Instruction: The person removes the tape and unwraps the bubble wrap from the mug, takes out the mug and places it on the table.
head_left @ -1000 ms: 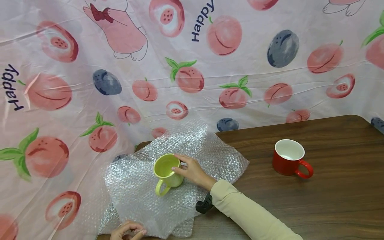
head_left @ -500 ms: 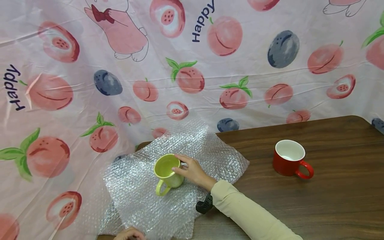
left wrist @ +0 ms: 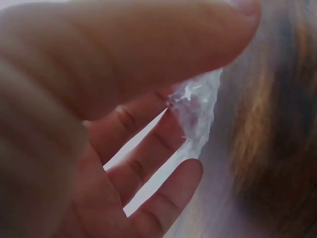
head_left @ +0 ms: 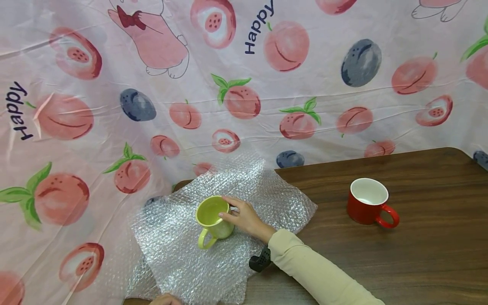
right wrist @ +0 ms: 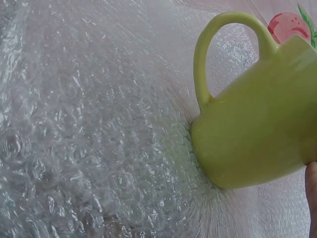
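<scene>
A yellow-green mug (head_left: 215, 218) stands on a spread sheet of bubble wrap (head_left: 183, 262), its handle toward the front left. My right hand (head_left: 245, 218) holds it by the rim and side on the right. In the right wrist view the mug's base (right wrist: 213, 163) meets the wrap, with just a fingertip (right wrist: 311, 186) showing at its side. My left hand (head_left: 166, 300) is at the wrap's front edge, mostly below the head view. Seen from the left wrist, its thumb and fingers pinch a corner of bubble wrap (left wrist: 198, 111).
A red mug (head_left: 367, 203) with a white inside stands on the brown wooden table (head_left: 427, 254) at the right. Behind and to the left hangs a peach-print curtain (head_left: 320, 25). A black wrist device (head_left: 260, 260) sits beneath my right wrist.
My left hand has slid down toward the bottom edge of the head view, drawing the wrap's near edge with it. My right hand and the yellow-green mug have stayed in place.
</scene>
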`<act>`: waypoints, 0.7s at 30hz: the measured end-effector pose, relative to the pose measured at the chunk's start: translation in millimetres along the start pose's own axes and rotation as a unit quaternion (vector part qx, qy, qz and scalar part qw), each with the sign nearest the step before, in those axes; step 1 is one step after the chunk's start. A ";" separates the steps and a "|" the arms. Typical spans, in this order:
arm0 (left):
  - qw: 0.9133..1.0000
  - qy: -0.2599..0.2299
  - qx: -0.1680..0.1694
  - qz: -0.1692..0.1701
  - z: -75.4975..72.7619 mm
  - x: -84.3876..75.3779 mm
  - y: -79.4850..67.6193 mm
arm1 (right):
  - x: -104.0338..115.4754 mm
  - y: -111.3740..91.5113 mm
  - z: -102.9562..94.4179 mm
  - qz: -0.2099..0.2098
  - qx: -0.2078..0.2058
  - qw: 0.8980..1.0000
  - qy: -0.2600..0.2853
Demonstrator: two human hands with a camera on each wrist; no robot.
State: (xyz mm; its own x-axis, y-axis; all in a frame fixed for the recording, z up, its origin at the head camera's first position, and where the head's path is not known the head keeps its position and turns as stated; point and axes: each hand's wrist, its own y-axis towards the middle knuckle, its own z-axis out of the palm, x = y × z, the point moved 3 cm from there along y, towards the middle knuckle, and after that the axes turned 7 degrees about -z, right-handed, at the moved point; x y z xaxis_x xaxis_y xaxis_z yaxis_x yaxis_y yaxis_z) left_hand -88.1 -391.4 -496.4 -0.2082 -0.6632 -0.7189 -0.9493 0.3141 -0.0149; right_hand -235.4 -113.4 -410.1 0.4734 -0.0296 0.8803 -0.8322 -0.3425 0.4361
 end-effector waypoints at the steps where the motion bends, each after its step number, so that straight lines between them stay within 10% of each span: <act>1: 1.000 0.003 -0.014 0.005 4.5 14.8 -0.1 | 1.3 -0.4 -0.2 0.001 0.001 1.000 -0.001; 4: 0.999 -0.014 -0.038 0.028 17.1 64.0 0.9 | 11.6 -2.1 -1.8 0.003 0.001 1.000 0.004; 7: 0.990 -0.012 -0.061 0.129 27.2 113.8 4.7 | 25.7 -4.0 -4.2 0.001 0.005 1.000 0.011; 13: 0.936 0.045 -0.086 0.339 39.6 194.6 11.3 | 37.4 -5.6 -6.5 -0.002 0.011 1.000 0.011; 21: 0.936 0.043 -0.076 0.341 45.8 223.4 11.3 | 36.6 -4.9 -5.5 0.002 0.007 1.000 0.017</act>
State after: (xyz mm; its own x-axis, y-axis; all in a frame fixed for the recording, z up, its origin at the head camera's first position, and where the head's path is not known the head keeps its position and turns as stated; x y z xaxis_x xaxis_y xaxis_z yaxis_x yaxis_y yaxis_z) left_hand -134.5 -504.9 -689.0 -0.7901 -0.3981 -0.4661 -0.6097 0.5884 0.5310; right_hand -215.6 -107.6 -379.0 0.4607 0.0007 0.8876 -0.8297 -0.3549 0.4309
